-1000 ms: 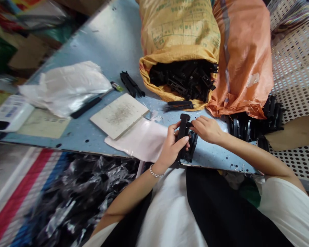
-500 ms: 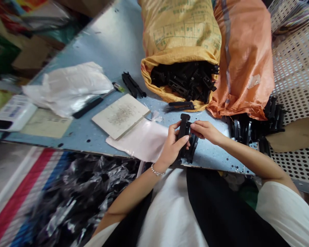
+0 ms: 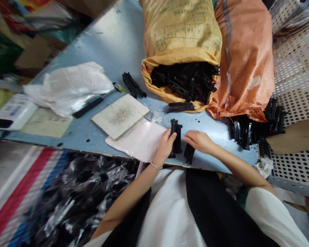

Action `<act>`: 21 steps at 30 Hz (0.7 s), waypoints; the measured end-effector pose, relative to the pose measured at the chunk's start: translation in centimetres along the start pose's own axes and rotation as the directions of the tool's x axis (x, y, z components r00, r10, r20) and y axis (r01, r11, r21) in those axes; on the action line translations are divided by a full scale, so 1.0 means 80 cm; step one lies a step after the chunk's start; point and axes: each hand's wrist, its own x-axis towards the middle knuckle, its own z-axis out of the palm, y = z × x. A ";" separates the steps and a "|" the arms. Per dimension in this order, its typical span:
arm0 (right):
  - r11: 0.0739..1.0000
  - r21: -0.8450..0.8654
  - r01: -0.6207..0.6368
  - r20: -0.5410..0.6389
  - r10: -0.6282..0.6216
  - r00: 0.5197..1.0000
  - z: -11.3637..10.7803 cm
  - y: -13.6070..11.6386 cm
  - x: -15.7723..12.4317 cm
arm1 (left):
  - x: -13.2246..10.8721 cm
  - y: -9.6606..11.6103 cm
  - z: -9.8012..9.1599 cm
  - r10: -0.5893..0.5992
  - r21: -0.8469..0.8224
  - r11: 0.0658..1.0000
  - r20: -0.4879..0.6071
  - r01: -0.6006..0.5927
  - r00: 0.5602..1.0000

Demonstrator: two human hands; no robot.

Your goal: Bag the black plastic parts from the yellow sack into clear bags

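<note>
My left hand [image 3: 167,144] is closed on a long black plastic part [image 3: 177,134] and holds it down on the blue table [image 3: 113,44], beside a pale pink sheet [image 3: 141,139]. My right hand [image 3: 198,140] hovers palm down just to the right with its fingers loose and nothing in them. A second black part [image 3: 189,153] lies under it near the table's front edge.
A yellow sack [image 3: 181,37] lies open towards me, full of black parts [image 3: 185,80], against an orange sack [image 3: 244,58]. More black parts are piled at the right [image 3: 254,125]. A loose part [image 3: 179,106], a square tile [image 3: 119,115], a pen [image 3: 92,103] and crumpled plastic [image 3: 72,84] lie on the table.
Both hands held the black part upright. Now the left hand has lowered it to the table and shifted left, and the right hand has let go of it.
</note>
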 end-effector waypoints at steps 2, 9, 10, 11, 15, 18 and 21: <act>0.990 -0.133 -0.056 -0.194 0.029 0.981 -0.010 0.026 0.039 | -0.010 -0.019 0.014 0.062 0.137 0.989 0.002 -0.062 0.998; 0.887 -0.415 -0.202 -0.280 0.087 0.956 -0.017 0.075 0.136 | -0.019 -0.031 0.043 0.090 0.104 0.990 0.007 -0.091 0.996; 0.881 -0.423 -0.212 -0.298 0.086 0.951 -0.015 0.067 0.133 | -0.010 -0.023 0.039 0.043 -0.002 0.999 -0.016 -0.043 0.999; 0.880 -0.423 -0.216 -0.326 0.075 0.942 -0.011 0.055 0.125 | 0.000 -0.014 0.035 -0.009 -0.131 0.991 -0.043 0.003 0.999; 0.934 -0.356 -0.010 -0.325 -0.114 0.939 0.009 -0.001 0.063 | 0.036 0.033 0.018 -0.116 -0.518 0.854 -0.123 0.036 0.986; 0.951 -0.161 0.264 -0.289 -0.301 0.909 0.009 -0.016 0.024 | 0.033 0.060 0.013 -0.078 -0.551 0.835 -0.088 0.017 0.993; 0.972 -0.113 0.208 -0.440 -0.237 0.866 -0.013 0.000 0.014 | 0.008 0.075 0.014 -0.058 -0.555 0.822 0.137 0.125 0.989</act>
